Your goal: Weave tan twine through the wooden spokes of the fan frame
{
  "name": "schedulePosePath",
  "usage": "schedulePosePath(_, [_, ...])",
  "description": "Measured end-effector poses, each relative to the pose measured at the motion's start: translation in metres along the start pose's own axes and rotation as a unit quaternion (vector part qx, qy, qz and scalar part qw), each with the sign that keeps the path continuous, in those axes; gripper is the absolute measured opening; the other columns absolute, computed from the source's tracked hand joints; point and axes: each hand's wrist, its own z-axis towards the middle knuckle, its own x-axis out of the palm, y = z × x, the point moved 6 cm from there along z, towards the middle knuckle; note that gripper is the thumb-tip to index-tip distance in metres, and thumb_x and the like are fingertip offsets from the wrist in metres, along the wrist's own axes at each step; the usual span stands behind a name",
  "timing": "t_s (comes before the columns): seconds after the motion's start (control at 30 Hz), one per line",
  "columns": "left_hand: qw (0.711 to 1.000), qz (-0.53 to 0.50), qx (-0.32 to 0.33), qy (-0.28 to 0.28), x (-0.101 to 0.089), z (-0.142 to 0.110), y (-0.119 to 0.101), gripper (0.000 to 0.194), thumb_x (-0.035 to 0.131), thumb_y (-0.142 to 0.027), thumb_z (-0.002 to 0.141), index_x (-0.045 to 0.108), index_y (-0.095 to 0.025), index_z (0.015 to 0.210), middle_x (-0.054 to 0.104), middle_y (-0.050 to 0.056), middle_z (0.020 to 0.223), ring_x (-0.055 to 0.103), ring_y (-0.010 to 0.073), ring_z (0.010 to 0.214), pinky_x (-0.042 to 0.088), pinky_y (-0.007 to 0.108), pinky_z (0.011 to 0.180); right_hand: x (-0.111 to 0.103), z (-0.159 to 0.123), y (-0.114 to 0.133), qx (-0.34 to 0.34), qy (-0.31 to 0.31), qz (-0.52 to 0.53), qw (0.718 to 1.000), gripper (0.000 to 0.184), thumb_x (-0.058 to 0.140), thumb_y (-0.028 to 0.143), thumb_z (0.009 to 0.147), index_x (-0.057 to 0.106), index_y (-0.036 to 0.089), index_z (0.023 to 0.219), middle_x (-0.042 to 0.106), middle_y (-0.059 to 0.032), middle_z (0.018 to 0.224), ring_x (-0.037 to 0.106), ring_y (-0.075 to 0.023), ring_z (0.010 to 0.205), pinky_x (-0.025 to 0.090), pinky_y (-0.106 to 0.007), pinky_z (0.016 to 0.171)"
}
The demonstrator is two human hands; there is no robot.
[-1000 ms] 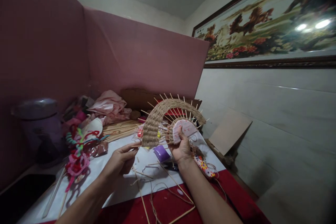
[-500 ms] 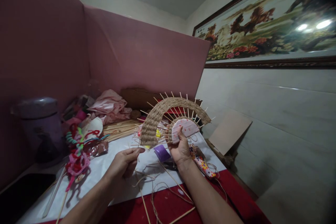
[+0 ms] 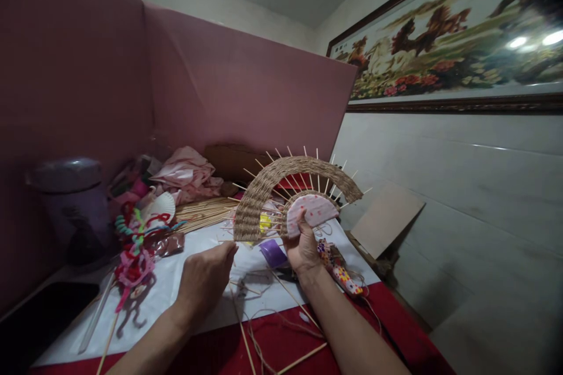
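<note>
My right hand [image 3: 302,247] is closed on the pink half-disc hub [image 3: 311,211] of a half-round woven fan piece [image 3: 264,194], holding it upright above the table. Thin wooden sticks fan out from the hub through a band of brown woven cord. My left hand [image 3: 206,280] is lowered below the weave's left end, fingers curled down toward loose cord [image 3: 250,287] on the white sheet; what it pinches is hidden.
A white sheet [image 3: 171,287] over a red cloth [image 3: 281,345] covers the table. A bundle of sticks [image 3: 202,214], pink cloth [image 3: 187,174], a tangle of coloured pipe cleaners [image 3: 134,246], a purple tape roll [image 3: 272,253] and a purple pot [image 3: 73,199] lie around. Pink boards stand behind.
My left hand has dropped from the weave's lower left edge down to the loose cord on the table. My right hand has tilted the woven piece slightly to the right.
</note>
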Motion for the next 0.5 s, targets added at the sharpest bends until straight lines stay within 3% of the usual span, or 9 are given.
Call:
schedulePosePath(0.17, [0.998,0.003,0.023,-0.051,-0.012,0.002,0.002,0.026,0.04,-0.025,0.087,0.062,-0.019,0.074,0.065,0.001,0.062,0.061,0.017,0.057,0.026,0.026,0.049,0.002,0.002,0.001,0.01,0.029,-0.021,0.999,0.016,0.069,0.026,0.065,0.064,0.021,0.08,0.068,0.0044,0.064,0.064,-0.0126,0.063,0.053,-0.027,0.064])
schedulePosePath(0.33, [0.988,-0.122,-0.067,-0.067,-0.016,0.004,0.017,0.018,0.052,-0.032,0.08,0.067,-0.022,0.077,0.071,0.002,0.075,0.063,0.0183,0.068,0.034,0.025,0.055,0.0,0.005,0.003,0.025,0.038,-0.004,0.999,0.019,0.069,0.025,0.065,0.064,0.02,0.083,0.07,0.0022,0.069,0.066,-0.0152,0.069,0.053,-0.03,0.066])
schedulePosePath(0.4, [0.97,-0.214,-0.105,-0.054,-0.013,0.005,0.023,0.017,0.057,-0.034,0.077,0.069,-0.023,0.077,0.072,0.003,0.079,0.064,0.0196,0.073,0.038,0.025,0.061,-0.002,0.005,0.004,0.036,0.027,-0.002,0.999,0.019,0.068,0.026,0.065,0.064,0.02,0.083,0.07,0.0017,0.069,0.066,-0.0153,0.068,0.053,-0.029,0.063])
schedulePosePath(0.5, [0.914,-0.378,-0.147,-0.03,-0.007,0.008,0.027,0.017,0.062,-0.036,0.071,0.071,-0.023,0.076,0.072,0.004,0.078,0.063,0.0205,0.074,0.042,0.026,0.064,-0.005,0.006,0.006,0.049,0.001,0.003,0.999,0.019,0.068,0.027,0.066,0.064,0.02,0.084,0.07,0.0021,0.068,0.065,-0.0144,0.065,0.052,-0.028,0.061])
